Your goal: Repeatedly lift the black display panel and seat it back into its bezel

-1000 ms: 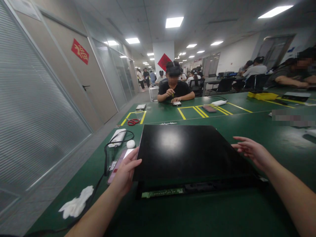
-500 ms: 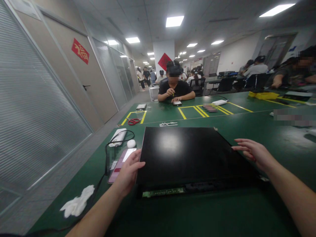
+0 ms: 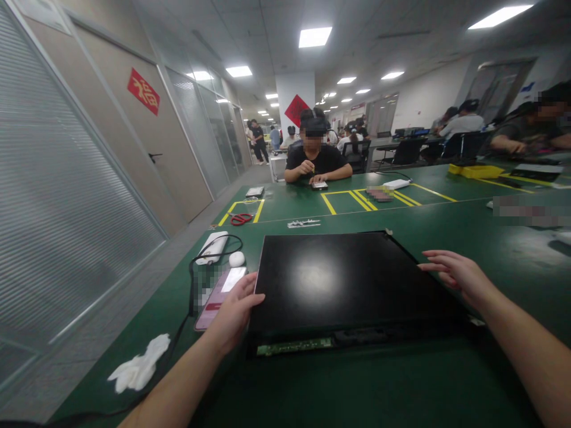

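Observation:
A large black flat panel lies on the green table in front of me, with a green circuit strip showing along its near edge. My left hand grips the panel's left edge near the front corner, thumb on top. My right hand rests at the panel's right edge with its fingers stretched out and apart, holding nothing.
Left of the panel lie a phone, a small white round object, a white box with a black cable, and a white cloth. Red scissors lie farther back. A person sits opposite; others work at the right.
The panel has shifted slightly to the right and settled flatter on the table. My left hand followed its edge; my right hand has barely moved.

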A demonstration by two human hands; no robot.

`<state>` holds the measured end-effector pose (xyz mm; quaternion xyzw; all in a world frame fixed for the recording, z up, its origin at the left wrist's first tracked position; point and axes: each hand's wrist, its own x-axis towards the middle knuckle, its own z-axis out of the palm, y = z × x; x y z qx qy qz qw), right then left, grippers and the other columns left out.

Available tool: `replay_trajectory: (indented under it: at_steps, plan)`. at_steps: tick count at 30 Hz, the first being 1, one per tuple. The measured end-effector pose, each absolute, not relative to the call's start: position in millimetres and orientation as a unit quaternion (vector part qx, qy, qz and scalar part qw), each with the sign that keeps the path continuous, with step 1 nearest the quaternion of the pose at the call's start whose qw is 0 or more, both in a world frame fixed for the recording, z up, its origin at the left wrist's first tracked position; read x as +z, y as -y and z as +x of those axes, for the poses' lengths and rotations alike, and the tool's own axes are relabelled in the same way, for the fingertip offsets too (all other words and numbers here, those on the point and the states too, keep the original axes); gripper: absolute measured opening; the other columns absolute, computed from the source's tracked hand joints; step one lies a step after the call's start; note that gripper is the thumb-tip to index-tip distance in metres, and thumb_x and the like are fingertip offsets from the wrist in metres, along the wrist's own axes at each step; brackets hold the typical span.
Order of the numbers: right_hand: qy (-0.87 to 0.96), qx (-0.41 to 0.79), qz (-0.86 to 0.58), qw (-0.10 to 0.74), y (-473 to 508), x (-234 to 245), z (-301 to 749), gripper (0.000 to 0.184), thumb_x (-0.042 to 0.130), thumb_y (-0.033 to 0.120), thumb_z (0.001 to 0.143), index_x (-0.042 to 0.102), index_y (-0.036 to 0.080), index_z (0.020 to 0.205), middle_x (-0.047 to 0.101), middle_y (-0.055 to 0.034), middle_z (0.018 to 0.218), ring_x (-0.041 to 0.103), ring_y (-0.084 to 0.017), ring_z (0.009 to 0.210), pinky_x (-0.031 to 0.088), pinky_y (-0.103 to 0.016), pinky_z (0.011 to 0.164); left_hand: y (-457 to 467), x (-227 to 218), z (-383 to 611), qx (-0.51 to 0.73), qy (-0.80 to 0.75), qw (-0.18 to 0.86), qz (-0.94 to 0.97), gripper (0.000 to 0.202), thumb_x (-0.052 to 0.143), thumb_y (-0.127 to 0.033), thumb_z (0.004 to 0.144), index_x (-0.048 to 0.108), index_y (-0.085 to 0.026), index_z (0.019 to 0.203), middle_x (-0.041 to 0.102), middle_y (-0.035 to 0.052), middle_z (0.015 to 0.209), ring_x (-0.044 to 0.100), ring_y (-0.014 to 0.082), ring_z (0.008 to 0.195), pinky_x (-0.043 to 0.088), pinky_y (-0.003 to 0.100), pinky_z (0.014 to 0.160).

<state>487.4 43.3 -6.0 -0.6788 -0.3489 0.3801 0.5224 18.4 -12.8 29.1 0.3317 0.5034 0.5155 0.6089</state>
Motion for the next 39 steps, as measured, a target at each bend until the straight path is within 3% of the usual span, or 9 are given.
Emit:
replay_trajectory:
  at_steps: [6, 17, 23, 31, 39]
  plan:
    - [0.347, 0.380, -0.673, 0.531, -45, -10, 492, 0.029, 0.065, 0.029, 0.071, 0.066, 0.017, 0.097, 0.076, -0.0153, 0.078, 0.025, -0.004, 0.039, 0.015, -0.022, 0.039, 11, 26, 18, 0.515, -0.489, 0.619, 0.334, 0.068, 0.083, -0.014, 0.058, 0.061, -0.018, 0.122, 0.071, 0.0119, 0.129, 0.066, 0.0327, 0.122, 0.052, 0.040, 0.101]
    - [0.356, 0.378, -0.678, 0.521, -47, -13, 497, 0.029, 0.066, 0.030, 0.071, 0.066, 0.018, 0.097, 0.076, -0.0153, 0.081, 0.026, -0.005, 0.039, 0.018, -0.022, 0.038, 6, 15, 13, 0.520, -0.475, 0.612, 0.361, 0.065, 0.087, -0.017, 0.057, 0.068, -0.017, 0.119, 0.068, 0.0143, 0.136, 0.054, 0.0357, 0.136, 0.041, 0.045, 0.115]
    - [0.365, 0.379, -0.676, 0.516, -50, -19, 503, 0.029, 0.068, 0.034, 0.071, 0.067, 0.019, 0.096, 0.076, -0.0147, 0.082, 0.027, -0.005, 0.038, 0.019, -0.023, 0.037, 5, 11, 11, 0.509, -0.479, 0.604, 0.382, 0.069, 0.088, -0.018, 0.058, 0.068, -0.017, 0.124, 0.065, 0.0152, 0.139, 0.049, 0.0364, 0.141, 0.034, 0.048, 0.120]
    - [0.399, 0.358, -0.680, 0.500, -53, -26, 511, 0.032, 0.072, 0.040, 0.070, 0.070, 0.020, 0.095, 0.076, -0.0120, 0.084, 0.033, -0.005, 0.038, 0.024, -0.024, 0.037, 4, 9, 12, 0.491, -0.481, 0.609, 0.395, 0.068, 0.090, -0.021, 0.058, 0.070, -0.016, 0.123, 0.070, 0.0158, 0.132, 0.056, 0.0365, 0.134, 0.038, 0.048, 0.118]
    - [0.459, 0.308, -0.684, 0.476, -61, -50, 530, 0.045, 0.075, 0.046, 0.069, 0.074, 0.022, 0.107, 0.076, -0.0098, 0.086, 0.053, -0.013, 0.049, 0.036, -0.027, 0.041, 6, 13, 13, 0.478, -0.484, 0.620, 0.392, 0.071, 0.090, -0.023, 0.060, 0.067, -0.015, 0.126, 0.070, 0.0165, 0.132, 0.058, 0.0355, 0.133, 0.040, 0.046, 0.116]
